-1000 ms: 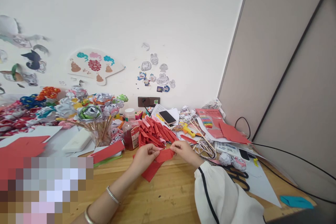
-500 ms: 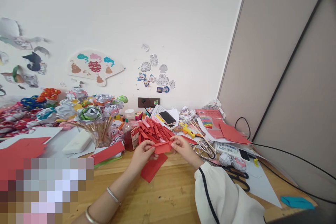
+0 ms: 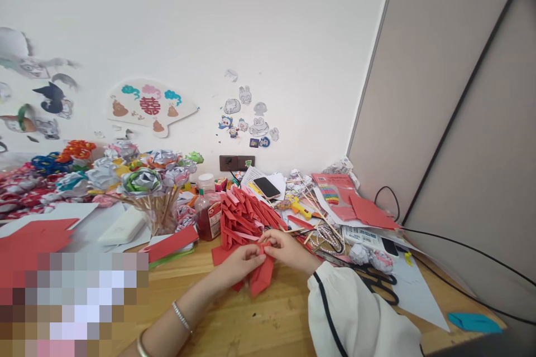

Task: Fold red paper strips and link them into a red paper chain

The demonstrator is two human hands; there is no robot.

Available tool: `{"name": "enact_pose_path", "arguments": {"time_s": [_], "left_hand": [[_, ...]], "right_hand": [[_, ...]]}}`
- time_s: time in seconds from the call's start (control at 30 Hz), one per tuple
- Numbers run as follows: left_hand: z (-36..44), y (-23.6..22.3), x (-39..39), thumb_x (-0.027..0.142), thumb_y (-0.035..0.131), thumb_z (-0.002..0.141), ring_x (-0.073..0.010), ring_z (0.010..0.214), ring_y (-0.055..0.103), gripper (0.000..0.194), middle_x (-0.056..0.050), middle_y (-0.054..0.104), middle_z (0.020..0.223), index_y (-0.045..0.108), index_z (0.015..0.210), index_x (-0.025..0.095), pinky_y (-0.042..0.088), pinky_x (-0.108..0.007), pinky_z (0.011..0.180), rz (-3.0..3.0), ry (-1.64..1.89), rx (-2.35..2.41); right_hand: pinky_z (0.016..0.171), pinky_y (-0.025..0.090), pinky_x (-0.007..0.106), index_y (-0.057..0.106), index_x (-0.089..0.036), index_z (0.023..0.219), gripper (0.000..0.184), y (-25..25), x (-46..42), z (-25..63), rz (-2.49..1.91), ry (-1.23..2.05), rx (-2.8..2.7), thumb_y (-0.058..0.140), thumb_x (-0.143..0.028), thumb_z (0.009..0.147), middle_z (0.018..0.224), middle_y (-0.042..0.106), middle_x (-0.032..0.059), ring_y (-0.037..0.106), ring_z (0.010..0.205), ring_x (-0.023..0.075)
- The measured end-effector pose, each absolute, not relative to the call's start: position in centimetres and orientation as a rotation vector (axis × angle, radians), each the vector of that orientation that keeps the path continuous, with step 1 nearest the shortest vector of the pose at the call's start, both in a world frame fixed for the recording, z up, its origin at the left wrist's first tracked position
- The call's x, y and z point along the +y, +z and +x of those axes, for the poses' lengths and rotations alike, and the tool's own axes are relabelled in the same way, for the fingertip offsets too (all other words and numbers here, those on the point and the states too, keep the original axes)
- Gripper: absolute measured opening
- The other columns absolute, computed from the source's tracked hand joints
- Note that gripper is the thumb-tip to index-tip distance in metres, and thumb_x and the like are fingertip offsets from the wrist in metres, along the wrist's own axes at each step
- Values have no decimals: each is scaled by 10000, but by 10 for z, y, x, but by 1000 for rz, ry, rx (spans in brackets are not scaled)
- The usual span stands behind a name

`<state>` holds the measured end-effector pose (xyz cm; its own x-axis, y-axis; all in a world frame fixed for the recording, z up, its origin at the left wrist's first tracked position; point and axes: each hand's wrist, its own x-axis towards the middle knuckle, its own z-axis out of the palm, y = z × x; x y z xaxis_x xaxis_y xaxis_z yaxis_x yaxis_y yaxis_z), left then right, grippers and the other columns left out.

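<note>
Both my hands meet over the wooden table (image 3: 251, 323) on a sheet of red paper (image 3: 260, 278). My left hand (image 3: 239, 263) pinches the sheet's upper edge, with bracelets on that wrist. My right hand (image 3: 287, 250), in a white sleeve, pinches the same sheet from the right, fingertips touching the left hand's. The paper is folded and hangs down toward the table. Just behind the hands lies a pile of folded red paper pieces (image 3: 245, 215).
A jar of paper flowers on sticks (image 3: 151, 189) and a red bottle (image 3: 208, 209) stand left of the pile. A phone (image 3: 267, 187), yellow glue gun (image 3: 300, 207), sticks, black scissors (image 3: 379, 284), red sheets (image 3: 368, 212) and cables (image 3: 460, 245) lie to the right. Stickers cover the wall.
My hands came down and closer together. The red paper, held stretched flat between them earlier, is now folded and lowered to the table.
</note>
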<state>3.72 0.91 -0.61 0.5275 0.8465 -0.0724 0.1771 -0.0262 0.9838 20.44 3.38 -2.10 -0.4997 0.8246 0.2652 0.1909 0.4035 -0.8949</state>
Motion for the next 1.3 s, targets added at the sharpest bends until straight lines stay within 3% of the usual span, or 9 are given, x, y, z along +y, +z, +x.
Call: {"name": "enact_pose_path", "arguments": {"time_s": [0.13, 0.3, 0.43, 0.7, 1.03, 1.3], "left_hand": [[36, -8, 11, 470, 553, 632, -43, 267, 326, 348, 94, 383, 311, 407, 548, 165, 224, -158, 302, 1589, 690, 937], [37, -3, 15, 420, 632, 577, -97, 377, 521, 354, 21, 578, 447, 481, 729, 138, 419, -201, 415, 1308, 915, 908], [36, -2, 16, 319, 684, 554, -115, 517, 593, 372, -24, 643, 598, 488, 810, 133, 477, -225, 546, 1108, 1016, 879], [30, -5, 26, 379, 643, 576, -121, 446, 579, 305, 22, 600, 490, 470, 693, 156, 464, -213, 455, 1243, 1125, 935], [27, -5, 27, 319, 656, 548, -135, 422, 582, 324, 21, 604, 490, 492, 776, 158, 450, -211, 432, 1153, 1162, 887], [29, 5, 19, 251, 603, 583, -133, 405, 578, 194, 8, 599, 441, 509, 717, 146, 445, -201, 424, 1142, 1198, 917]], "right_hand": [[625, 375, 230, 505, -200, 993, 271, -21, 33, 204, -879, 1101, -1897, 513, -314, 748, 751, 544, -7, 497, 670, 108], [669, 394, 261, 476, -193, 1037, 376, -23, 34, 203, -880, 1138, -1834, 569, -346, 707, 835, 566, 23, 526, 762, 141], [625, 406, 253, 505, -193, 983, 349, -29, 37, 200, -906, 1179, -1811, 597, -343, 682, 803, 580, 20, 541, 720, 141], [476, 370, 190, 512, -141, 810, 236, -25, 43, 206, -809, 1319, -1747, 550, -354, 717, 568, 531, -29, 471, 466, 66], [473, 394, 207, 500, -147, 958, 310, -24, 47, 207, -711, 1279, -1609, 530, -358, 733, 577, 586, -9, 510, 447, 80], [497, 408, 218, 552, -149, 880, 231, -18, 40, 205, -696, 1208, -1600, 511, -333, 747, 609, 582, -2, 529, 499, 90]]}}
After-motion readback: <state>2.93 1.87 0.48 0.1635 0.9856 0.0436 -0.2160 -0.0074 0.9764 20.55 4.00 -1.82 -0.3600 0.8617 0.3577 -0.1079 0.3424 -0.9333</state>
